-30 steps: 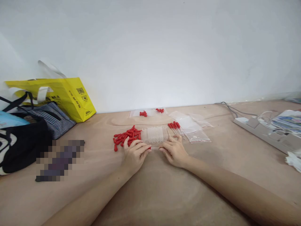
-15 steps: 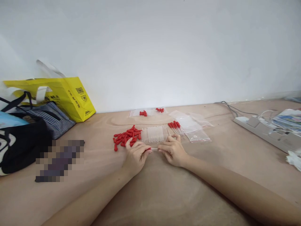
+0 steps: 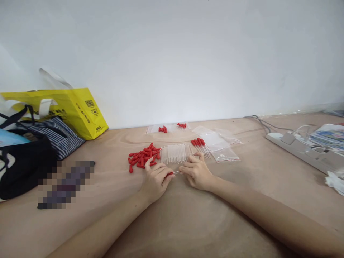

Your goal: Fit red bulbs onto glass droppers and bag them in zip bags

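My left hand [image 3: 156, 180] pinches a red rubber dropper bulb [image 3: 170, 173], only partly visible between thumb and fingers. A thin clear dropper tube [image 3: 176, 172] runs from the bulb to my right hand [image 3: 197, 172], whose fingers are closed on its other end. Just beyond my left hand lies a loose pile of red bulbs [image 3: 143, 154]. Beside the pile, a row of clear tubes [image 3: 174, 153] lies side by side. Several droppers with red bulbs fitted [image 3: 198, 142] rest to the right of that row.
Clear zip bags [image 3: 221, 145] lie right of the droppers. Farther back is another bag with red bulbs [image 3: 162, 129]. A yellow bag [image 3: 80, 111], a striped pouch [image 3: 57, 134] and a black bag [image 3: 29, 168] stand left. On the right sits a white power strip [image 3: 295, 148] with cables.
Both hands stay nearly in place, and the tube between them is tilted slightly more. More of the red bulb shows at my left fingertips. The view has shifted slightly.
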`<act>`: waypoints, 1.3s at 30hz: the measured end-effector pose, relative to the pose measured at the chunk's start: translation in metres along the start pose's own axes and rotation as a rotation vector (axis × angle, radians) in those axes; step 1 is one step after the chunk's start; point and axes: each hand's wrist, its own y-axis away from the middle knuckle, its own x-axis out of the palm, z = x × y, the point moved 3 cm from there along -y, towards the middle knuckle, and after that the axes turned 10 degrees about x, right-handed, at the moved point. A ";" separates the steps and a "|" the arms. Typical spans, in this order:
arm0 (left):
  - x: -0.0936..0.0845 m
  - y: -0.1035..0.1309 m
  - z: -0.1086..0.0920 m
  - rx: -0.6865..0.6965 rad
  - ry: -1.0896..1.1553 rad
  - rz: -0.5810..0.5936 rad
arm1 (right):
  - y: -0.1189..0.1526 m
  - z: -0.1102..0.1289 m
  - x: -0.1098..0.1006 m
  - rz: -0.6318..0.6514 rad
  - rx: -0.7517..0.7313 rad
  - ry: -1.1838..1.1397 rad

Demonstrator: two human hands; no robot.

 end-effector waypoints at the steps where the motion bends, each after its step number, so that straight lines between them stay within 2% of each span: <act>1: 0.000 0.000 0.000 -0.003 -0.001 -0.003 | -0.001 0.001 0.001 0.004 0.005 -0.010; 12: 0.002 0.000 0.001 -0.022 0.008 -0.012 | -0.003 0.004 0.004 0.028 0.049 -0.097; 21: 0.002 0.002 0.010 -0.045 0.079 0.072 | 0.000 -0.011 -0.001 0.028 0.054 -0.068; 32: 0.002 0.002 0.006 -0.045 0.082 0.062 | 0.001 -0.001 0.003 -0.006 0.029 -0.114; 39: 0.004 0.003 0.007 -0.069 0.045 0.017 | 0.000 -0.002 0.005 0.048 0.030 -0.118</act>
